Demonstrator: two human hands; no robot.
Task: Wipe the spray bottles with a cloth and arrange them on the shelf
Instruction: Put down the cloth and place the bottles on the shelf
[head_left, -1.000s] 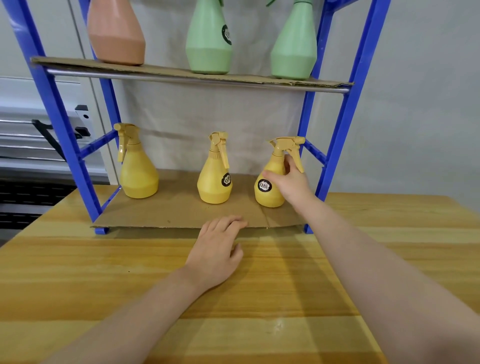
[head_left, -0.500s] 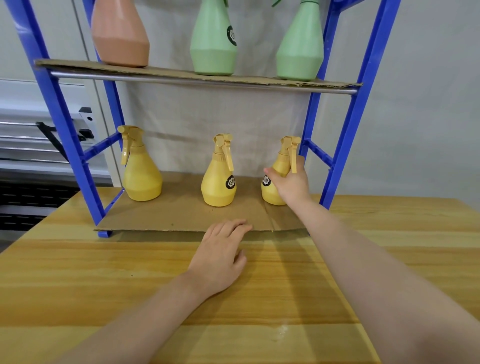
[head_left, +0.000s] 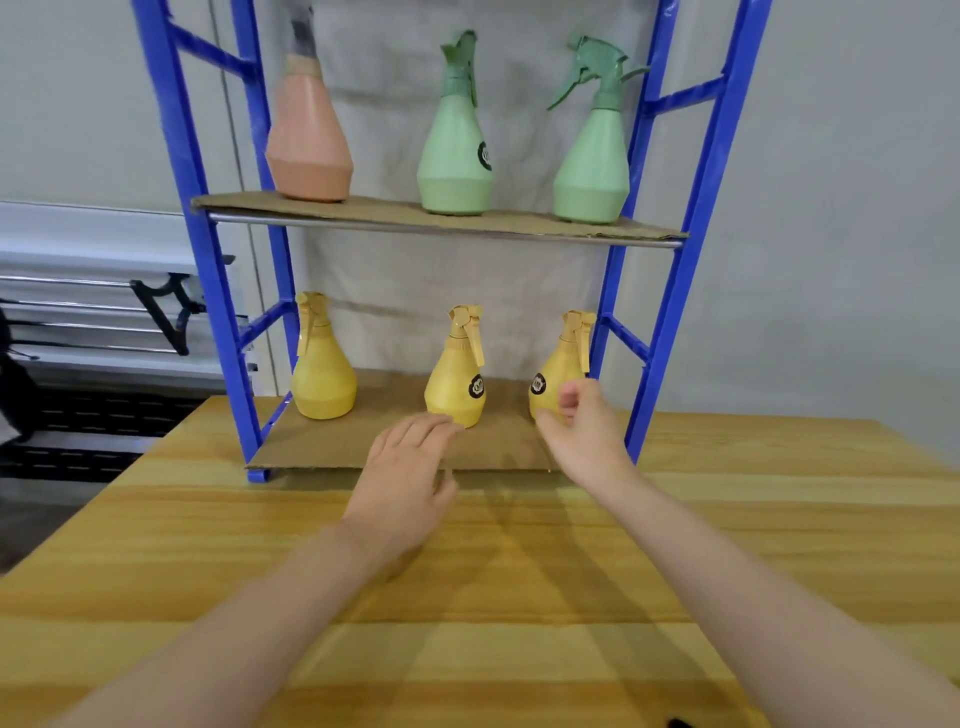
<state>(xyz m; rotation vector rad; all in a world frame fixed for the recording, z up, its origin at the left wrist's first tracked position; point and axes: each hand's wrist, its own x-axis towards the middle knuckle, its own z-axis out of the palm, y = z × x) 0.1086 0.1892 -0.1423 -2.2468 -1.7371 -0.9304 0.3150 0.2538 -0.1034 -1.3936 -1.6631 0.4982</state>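
Just in front of the right yellow spray bottle, the right hand is seen with loosely curled fingers that hold nothing; whether the thumb tip touches the bottle's base cannot be told. That bottle is stood upright on the lower cardboard shelf of the blue rack, its long axis vertical, its trigger head turned toward the camera and its round black label faced to the left front. The middle yellow spray bottle is stood upright as well, trigger hung down toward the front right, label turned to the right. The left yellow spray bottle is set near the left upright, its trigger pointed down on the left side. The three are spaced apart in a row.

The left hand is laid palm down, fingers relaxed and nearly straight, with the fingertips reached over the front edge of the cardboard, just before the middle bottle; nothing is gripped.

On the upper cardboard shelf, a pink bottle and two green spray bottles are stood upright; the right one's nozzle is pointed to the right. The rack is set on a wooden table.
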